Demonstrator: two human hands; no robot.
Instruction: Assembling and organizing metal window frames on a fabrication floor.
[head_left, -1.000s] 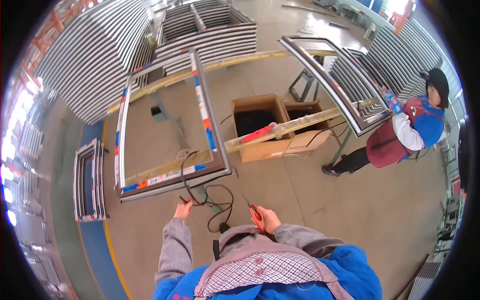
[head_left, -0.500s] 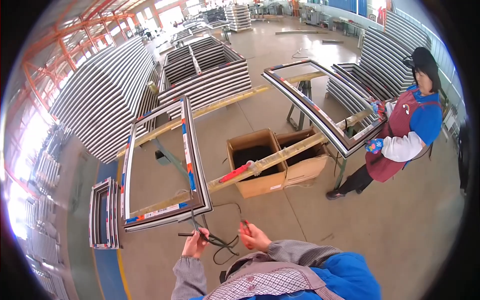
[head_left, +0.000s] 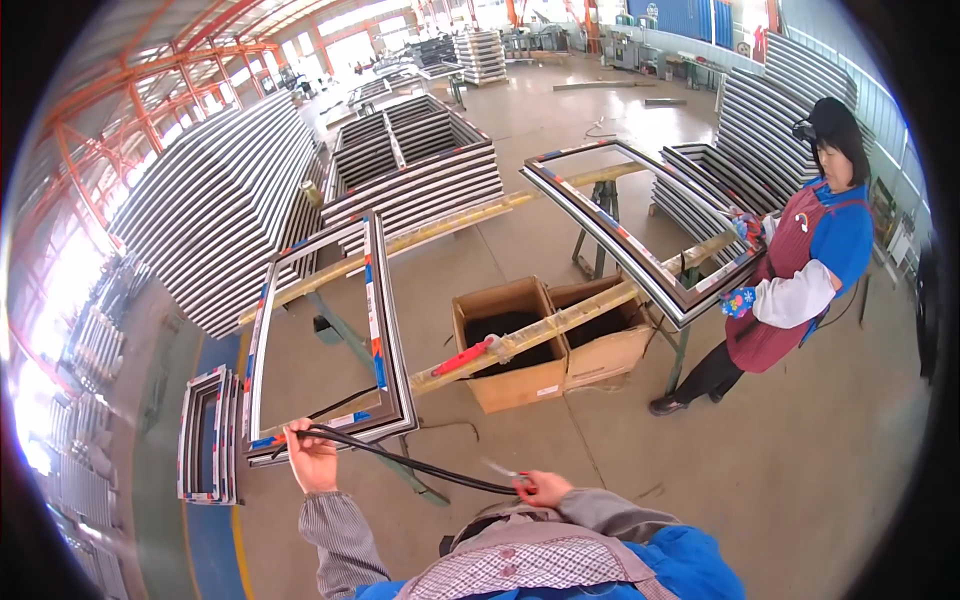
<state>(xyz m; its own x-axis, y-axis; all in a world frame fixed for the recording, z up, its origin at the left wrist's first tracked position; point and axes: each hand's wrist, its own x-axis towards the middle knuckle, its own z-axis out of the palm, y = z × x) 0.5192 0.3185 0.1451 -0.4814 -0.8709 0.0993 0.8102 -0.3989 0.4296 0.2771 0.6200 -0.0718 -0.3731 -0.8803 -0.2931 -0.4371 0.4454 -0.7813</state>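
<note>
My left hand (head_left: 314, 462) pinches black rubber sealing strips (head_left: 415, 463) beside the near left corner of a window frame (head_left: 397, 380). From there the doubled strips sag across to my right hand (head_left: 547, 488). That hand is closed on red-handled scissors (head_left: 522, 485), whose blades point up and to the left. Whether its fingers also grip the strip ends is hard to see. The brown and white frame lies across yellow rails, with blue, white and orange tape along its sides.
A red-handled tool (head_left: 462, 358) rests on the near yellow rail (head_left: 560, 322). Behind it stand cardboard boxes (head_left: 520, 392) with dark contents. At the right a co-worker (head_left: 790, 270) handles another frame (head_left: 650, 250). Stacked frames (head_left: 215, 200) rise at the far left.
My left hand has moved left and up to the frame's near corner, drawing the strips out long. My right hand, with the scissors, has shifted slightly right; the scissors' blades now show.
</note>
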